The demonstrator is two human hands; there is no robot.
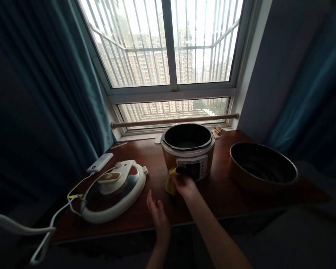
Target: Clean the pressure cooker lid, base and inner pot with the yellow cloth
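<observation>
An electric cooker with a brown body, white rim and dark control panel stands on the table with its top uncovered, showing a black interior. My right hand is closed on a yellow cloth at the lower front of the cooker, just left of the panel. Whether the cloth presses on the cooker is hard to tell. Lower and to the left, my left hand is over the table's near part, empty, with its fingers stretched out. A white lid with a glass window lies left of that hand.
A wide dark-lined pot stands at the right of the brown table. At the left lie a white power bank and a white cable running off the near edge. A small wooden item sits behind the cooker, near the window.
</observation>
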